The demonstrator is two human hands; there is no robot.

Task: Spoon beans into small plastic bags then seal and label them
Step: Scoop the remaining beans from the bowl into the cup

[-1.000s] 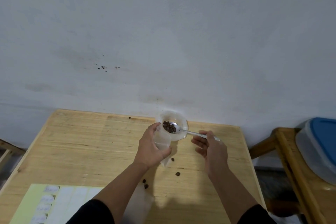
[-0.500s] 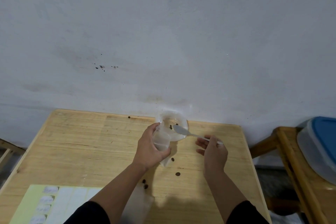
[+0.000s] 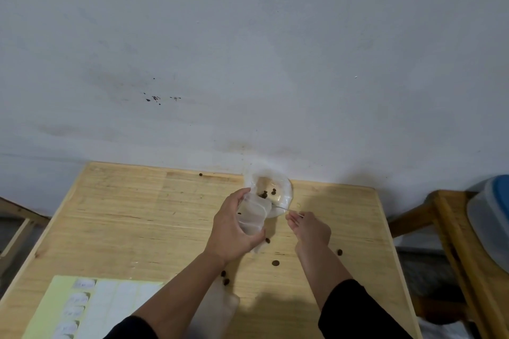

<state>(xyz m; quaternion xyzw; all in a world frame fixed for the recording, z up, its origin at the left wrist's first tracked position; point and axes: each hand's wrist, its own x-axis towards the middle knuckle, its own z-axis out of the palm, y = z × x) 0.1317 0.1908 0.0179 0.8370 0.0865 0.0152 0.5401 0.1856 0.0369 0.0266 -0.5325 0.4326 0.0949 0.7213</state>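
My left hand (image 3: 230, 231) grips a small clear plastic bag (image 3: 252, 215) upright, its mouth open beside a clear bowl (image 3: 286, 187). A few dark beans (image 3: 265, 195) lie in the bowl at the table's far edge. My right hand (image 3: 309, 230) pinches the handle of a metal spoon (image 3: 281, 208), whose head dips into the bowl's near side behind the bag. Loose beans (image 3: 275, 263) lie scattered on the wooden table (image 3: 137, 217) near my wrists.
A yellow-backed sheet of white labels (image 3: 91, 308) lies at the near left. More clear bags (image 3: 220, 308) rest under my left forearm. A wooden stool with a blue-lidded plastic tub (image 3: 490, 217) stands to the right. A white wall rises behind the table.
The spoon held beans over the bag a second ago, then came out empty. Now its head has gone down into the bowl, and my right hand has tipped lower.
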